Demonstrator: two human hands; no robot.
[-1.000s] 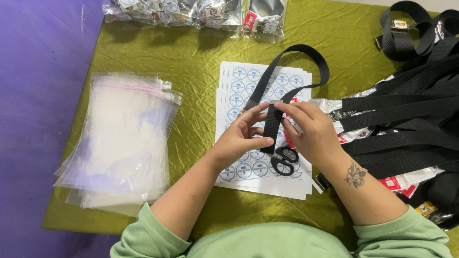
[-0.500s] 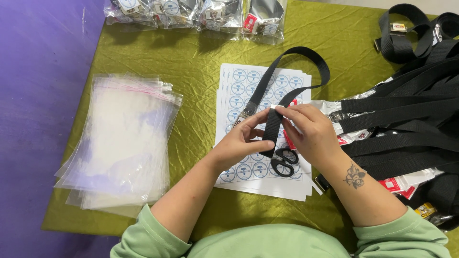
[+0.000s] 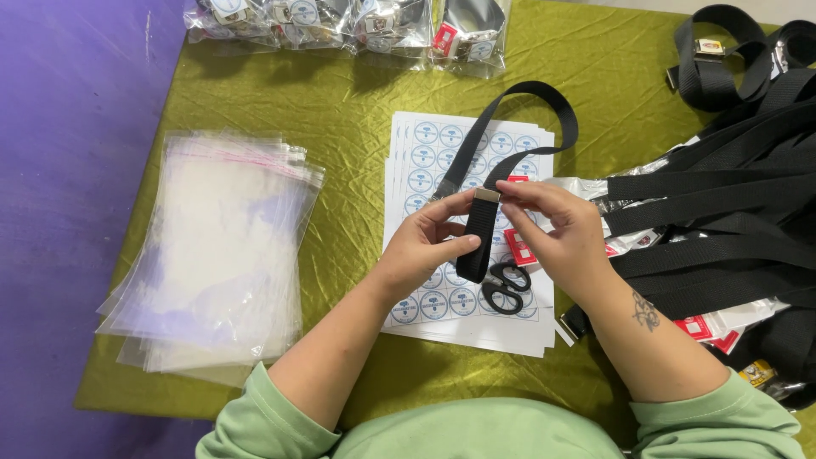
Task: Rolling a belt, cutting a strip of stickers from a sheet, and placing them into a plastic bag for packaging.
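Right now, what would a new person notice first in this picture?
Both hands, left hand and right hand, hold a black strap with a metal tip over the sticker sheets at the centre. A stack of clear bags lies left; a strap pile fills the right.

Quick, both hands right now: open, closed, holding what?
Left hand: closed on the folded black strap, fingers around its middle.
Right hand: fingertips pinch the strap's metal-tipped end.

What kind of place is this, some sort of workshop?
Probably a small packing or assembly bench. A stack of clear plastic bags, sheets of round stickers and a heap of black webbing belts lie on a green cloth, with filled bags behind.
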